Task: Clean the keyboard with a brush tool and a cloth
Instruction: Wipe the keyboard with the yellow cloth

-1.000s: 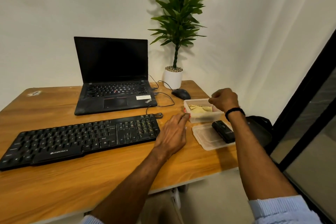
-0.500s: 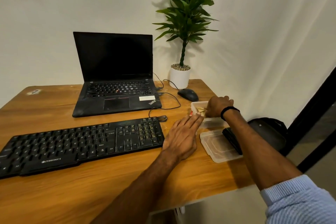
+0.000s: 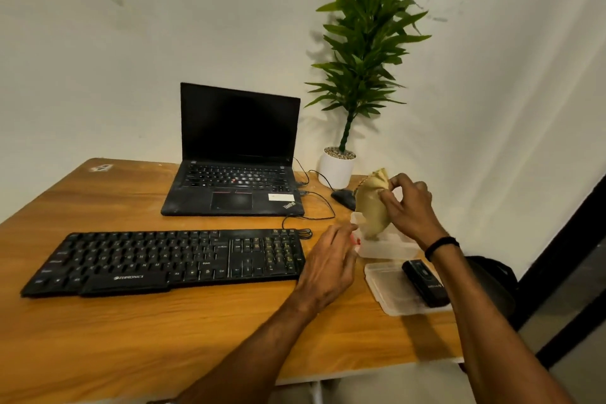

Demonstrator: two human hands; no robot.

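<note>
While a black keyboard [image 3: 170, 259] lies flat across the front of a wooden bench [image 3: 164, 331], a yellowish cloth [image 3: 372, 207] is held up in the air to the right of the keyboard and a little behind it. The cloth is pinched near its top by the curled fingers and thumb of the right hand [image 3: 410, 207]. It hangs crumpled, its lower end reaching down to a clear plastic container [image 3: 390, 249] set just right of the keyboard's far right corner.

The left hand [image 3: 331, 262] is laid palm down just beside the keyboard's right end, fingers stretched out and nothing gripped. Its fingertips are seen at the container's left wall. The two hands are kept apart. A black band [image 3: 441, 246] is worn on the right wrist.

Right of the keyboard and nearer the viewer than the container, a clear lid [image 3: 387, 289] is laid flat. A black oblong object [image 3: 424, 282] is rested on it; what it is cannot be told.

Behind the keyboard an open black laptop [image 3: 236, 167] with a dark screen is placed. Behind the keyboard's right end a black mouse [image 3: 342, 198] is partly hidden by the cloth, and a white pot [image 3: 337, 170] with a green plant is stood by the wall.
</note>
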